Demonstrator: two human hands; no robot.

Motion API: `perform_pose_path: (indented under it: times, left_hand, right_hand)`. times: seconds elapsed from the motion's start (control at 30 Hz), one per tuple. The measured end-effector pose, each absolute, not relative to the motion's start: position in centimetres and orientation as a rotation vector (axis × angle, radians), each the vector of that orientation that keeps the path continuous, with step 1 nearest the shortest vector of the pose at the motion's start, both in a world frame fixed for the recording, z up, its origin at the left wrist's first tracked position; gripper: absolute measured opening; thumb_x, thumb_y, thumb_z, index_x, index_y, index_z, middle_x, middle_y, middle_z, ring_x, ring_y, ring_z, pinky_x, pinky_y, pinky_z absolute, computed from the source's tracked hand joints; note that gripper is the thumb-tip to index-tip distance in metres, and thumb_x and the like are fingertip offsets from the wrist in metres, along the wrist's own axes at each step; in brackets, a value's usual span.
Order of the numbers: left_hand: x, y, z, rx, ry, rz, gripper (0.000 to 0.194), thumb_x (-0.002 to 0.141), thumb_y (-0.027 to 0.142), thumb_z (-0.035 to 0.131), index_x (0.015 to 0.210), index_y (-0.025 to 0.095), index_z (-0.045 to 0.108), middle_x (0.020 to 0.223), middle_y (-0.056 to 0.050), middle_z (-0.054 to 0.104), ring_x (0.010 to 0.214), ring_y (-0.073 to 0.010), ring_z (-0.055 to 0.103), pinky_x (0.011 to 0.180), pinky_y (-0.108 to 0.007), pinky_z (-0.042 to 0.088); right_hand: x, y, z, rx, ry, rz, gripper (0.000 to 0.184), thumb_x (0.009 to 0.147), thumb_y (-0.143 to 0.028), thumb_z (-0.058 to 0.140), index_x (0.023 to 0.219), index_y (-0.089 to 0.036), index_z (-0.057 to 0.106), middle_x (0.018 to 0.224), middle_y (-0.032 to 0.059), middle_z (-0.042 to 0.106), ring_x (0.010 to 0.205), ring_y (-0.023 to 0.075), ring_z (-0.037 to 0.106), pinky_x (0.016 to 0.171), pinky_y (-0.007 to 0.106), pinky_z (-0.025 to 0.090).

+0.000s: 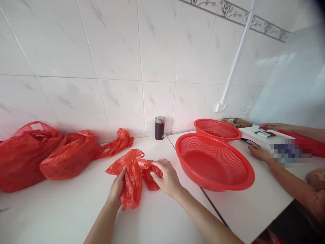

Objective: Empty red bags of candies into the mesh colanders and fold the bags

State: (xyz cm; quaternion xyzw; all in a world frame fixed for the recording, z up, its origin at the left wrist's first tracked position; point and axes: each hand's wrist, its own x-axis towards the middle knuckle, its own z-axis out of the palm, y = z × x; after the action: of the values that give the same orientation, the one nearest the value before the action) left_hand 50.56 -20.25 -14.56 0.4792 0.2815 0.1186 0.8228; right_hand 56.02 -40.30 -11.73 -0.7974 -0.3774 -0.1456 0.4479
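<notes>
A crumpled red plastic bag (133, 176) is held between my two hands, just above the white table (76, 210). My left hand (117, 188) grips its left side, thumb on top and fingers behind the plastic. My right hand (166, 176) pinches the bag's right part near a handle loop, fingers closed. Whatever the bag contains, if anything, is hidden. Just right of my right hand stands a large red plastic colander (215, 166), with nothing visible inside it.
Full red bags (22, 159) (71, 156) and a crumpled one (118, 142) line the wall at left. A dark tumbler (159, 128) stands behind my hands. Another red colander (217, 129) is farther back. At right, a co-worker's arms (281, 173) reach over the table near a green-white packet (265, 134).
</notes>
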Motion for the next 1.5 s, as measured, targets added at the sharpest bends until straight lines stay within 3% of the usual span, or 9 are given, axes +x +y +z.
perform_pose_path:
  times: [0.13, 0.3, 0.43, 0.6, 0.73, 0.93, 1.23, 1.37, 1.5]
  left_hand:
    - [49.9, -19.1, -13.8, 1.03, 0.592, 0.261, 0.036, 0.079, 0.051, 0.063, 0.09, 0.017, 0.064, 0.078, -0.01, 0.073, 0.069, -0.0267, 0.072, 0.06, -0.037, 0.058]
    - [49.3, -18.2, -12.6, 1.157, 0.38, 0.388, 0.05, 0.087, 0.062, 0.042, 0.123, 0.03, 0.053, 0.135, -0.007, 0.057, 0.12, -0.0249, 0.057, 0.089, -0.038, 0.053]
    - [49.4, -19.4, -12.8, 1.372, 0.459, 0.382, 0.067, 0.074, 0.055, 0.068, 0.132, 0.032, 0.047, 0.152, -0.009, 0.036, 0.138, -0.0298, 0.034, 0.11, -0.047, 0.031]
    - [49.2, -23.0, -12.4, 1.557, 0.402, 0.317, 0.041, 0.068, 0.047, 0.075, 0.101, 0.023, 0.07, 0.113, -0.012, 0.067, 0.117, -0.0326, 0.056, 0.1, -0.041, 0.042]
    - [48.6, -25.7, -11.6, 1.412, 0.204, 0.192, 0.046, 0.077, 0.046, 0.068, 0.118, 0.027, 0.063, 0.114, -0.009, 0.069, 0.104, -0.0277, 0.064, 0.088, -0.04, 0.052]
    - [49.5, -23.0, -12.6, 1.078, 0.333, 0.285, 0.019, 0.079, 0.035, 0.067, 0.089, 0.019, 0.068, 0.095, -0.007, 0.073, 0.089, -0.0247, 0.068, 0.079, -0.037, 0.057]
    - [49.7, -17.4, -12.3, 0.812, 0.513, 0.631, 0.017, 0.089, 0.019, 0.045, 0.084, 0.024, 0.061, 0.072, 0.004, 0.067, 0.062, -0.0095, 0.064, 0.061, -0.018, 0.053]
    - [48.7, -18.4, -12.1, 0.913, 0.418, 0.47, 0.006, 0.08, 0.028, 0.059, 0.079, 0.023, 0.062, 0.067, 0.004, 0.065, 0.059, -0.0117, 0.063, 0.057, -0.019, 0.051]
    - [46.5, -21.1, -11.2, 1.121, 0.149, -0.049, 0.021, 0.066, 0.033, 0.076, 0.058, 0.015, 0.066, 0.046, -0.001, 0.056, 0.041, -0.0114, 0.05, 0.041, -0.021, 0.039]
  right_hand:
    - [57.4, -40.1, -15.1, -2.082, -0.896, -0.252, 0.041, 0.064, -0.014, 0.07, 0.101, -0.031, 0.067, 0.097, 0.0025, 0.065, 0.09, 0.0235, 0.061, 0.079, 0.037, 0.049]
    - [57.2, -40.7, -16.4, -1.943, -0.646, -0.388, 0.036, 0.084, -0.018, 0.05, 0.118, -0.026, 0.053, 0.114, 0.0048, 0.063, 0.1, 0.0202, 0.062, 0.086, 0.036, 0.049]
    - [56.5, -41.4, -15.8, -1.802, -0.557, -0.476, 0.037, 0.087, -0.025, 0.05, 0.124, -0.024, 0.046, 0.123, 0.0069, 0.059, 0.111, 0.0205, 0.057, 0.093, 0.035, 0.047]
    - [56.0, -41.4, -15.5, -1.772, -0.568, -0.541, 0.033, 0.086, -0.028, 0.054, 0.117, -0.023, 0.048, 0.113, 0.0076, 0.061, 0.102, 0.0206, 0.06, 0.087, 0.033, 0.049]
    - [55.5, -41.4, -15.0, -1.754, -0.774, -0.492, 0.031, 0.078, -0.028, 0.064, 0.107, -0.024, 0.055, 0.105, 0.0059, 0.064, 0.097, 0.0205, 0.06, 0.086, 0.033, 0.049]
    - [56.7, -42.0, -14.6, -1.625, -0.593, -0.19, 0.015, 0.08, -0.035, 0.061, 0.074, -0.023, 0.054, 0.078, 0.0002, 0.061, 0.077, 0.0172, 0.058, 0.08, 0.032, 0.048]
    - [57.0, -41.7, -14.5, -1.411, -0.373, 0.0, 0.019, 0.091, -0.042, 0.044, 0.089, -0.023, 0.042, 0.101, 0.0053, 0.065, 0.079, 0.0163, 0.067, 0.063, 0.029, 0.054]
    - [57.1, -42.3, -14.7, -1.444, -0.334, -0.136, 0.013, 0.092, -0.035, 0.042, 0.095, -0.023, 0.047, 0.111, 0.0078, 0.063, 0.09, 0.0173, 0.065, 0.071, 0.031, 0.053]
    - [57.2, -41.0, -14.6, -1.69, -0.547, -0.132, 0.018, 0.094, -0.032, 0.037, 0.095, -0.023, 0.053, 0.103, 0.006, 0.065, 0.093, 0.0177, 0.062, 0.078, 0.032, 0.051]
